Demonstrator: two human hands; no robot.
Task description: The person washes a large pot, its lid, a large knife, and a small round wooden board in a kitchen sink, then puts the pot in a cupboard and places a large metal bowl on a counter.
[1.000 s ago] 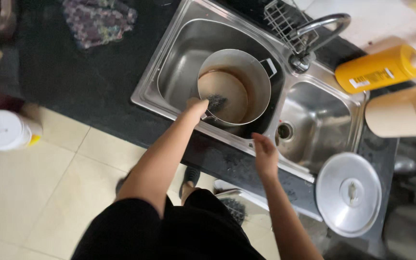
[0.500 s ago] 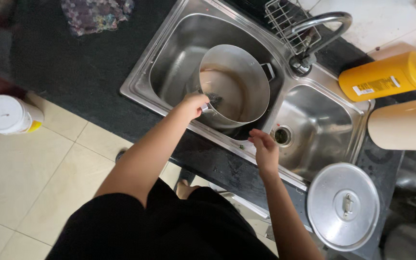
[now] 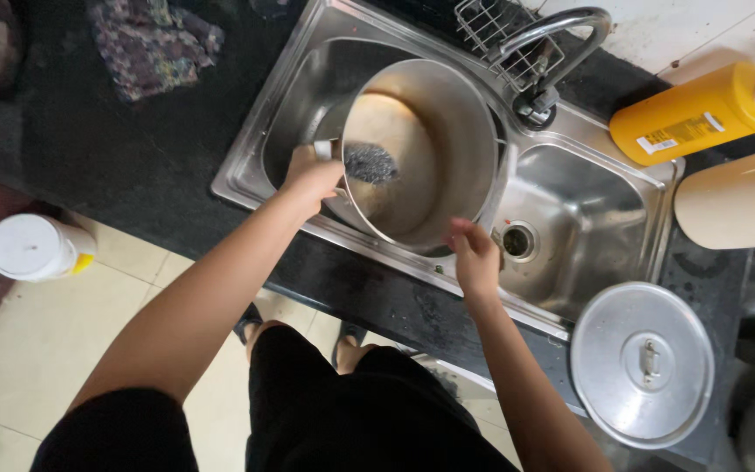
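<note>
A large steel pot (image 3: 447, 131) lies tilted in the left basin of a double steel sink (image 3: 255, 179), its mouth facing me. My left hand (image 3: 312, 179) grips the pot's near rim and handle. A grey steel-wool scrubber (image 3: 370, 163) lies inside the pot just beside that hand's fingers. My right hand (image 3: 474, 255) holds the pot's lower rim at the sink's front edge.
A curved tap (image 3: 561, 39) and a wire rack (image 3: 504, 44) sit behind the sink. A round steel lid (image 3: 641, 363) lies on the dark counter at right, near a yellow bottle (image 3: 692, 114) and a beige container (image 3: 736, 201). A patterned cloth (image 3: 155, 44) lies at left. A white-lidded tub (image 3: 28, 247) stands on the floor.
The pot has been tipped up further toward me and the view has moved closer. My left hand shifted from inside the pot to its near rim; my right hand rose to the pot's lower rim.
</note>
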